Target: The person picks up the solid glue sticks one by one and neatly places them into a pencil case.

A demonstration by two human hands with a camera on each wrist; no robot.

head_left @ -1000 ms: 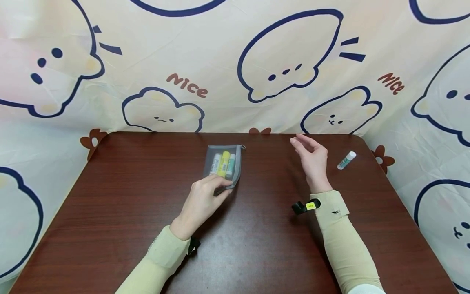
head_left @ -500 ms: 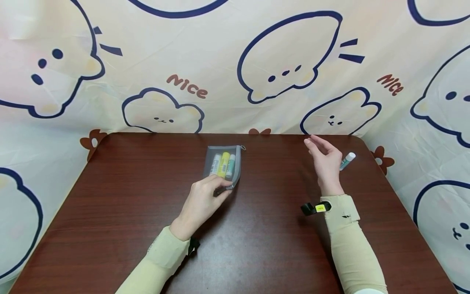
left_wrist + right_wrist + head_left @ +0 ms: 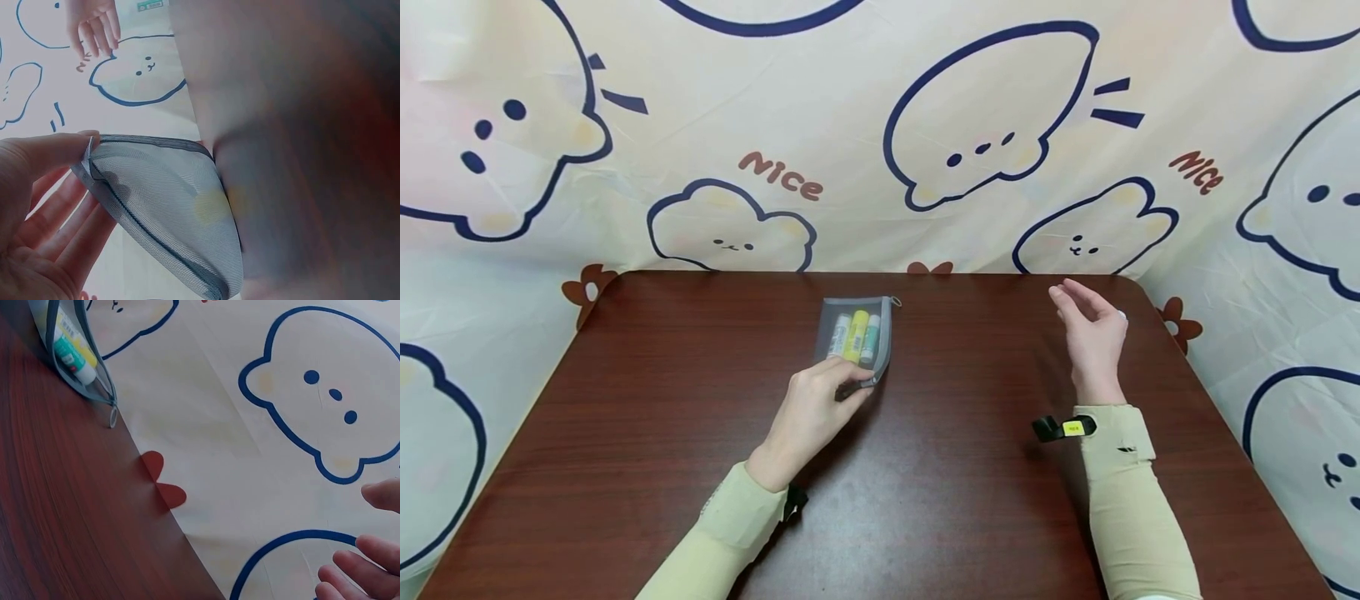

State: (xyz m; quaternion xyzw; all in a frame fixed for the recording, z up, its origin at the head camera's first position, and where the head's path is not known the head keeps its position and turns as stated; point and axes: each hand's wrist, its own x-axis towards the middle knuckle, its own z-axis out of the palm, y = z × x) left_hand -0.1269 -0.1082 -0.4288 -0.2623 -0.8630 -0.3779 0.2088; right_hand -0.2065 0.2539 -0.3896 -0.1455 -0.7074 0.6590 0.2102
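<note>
My left hand (image 3: 811, 408) pinches the near edge of a grey mesh zip pouch (image 3: 886, 337) between thumb and fingers. Its mouth gapes in the right wrist view. Inside lie a white glue stick (image 3: 839, 335), a yellow one (image 3: 856, 336) and a teal-labelled one (image 3: 871, 340). My right hand (image 3: 1096, 346) hovers over the right side of the table, fingers loosely bent and holding nothing. Another glue stick (image 3: 1122, 315) lies behind that hand, mostly hidden; its green label (image 3: 150, 5) shows at the top of the left wrist view.
A dark brown wooden table (image 3: 940, 467) spans the scene. Behind it and along both sides hangs a cream cloth (image 3: 850, 108) with cartoon outlines. A metal ring (image 3: 896, 302) sits at the pouch's far right corner.
My right hand has moved steadily rightward, and now covers most of the loose glue stick. The left hand and pouch have stayed in place.
</note>
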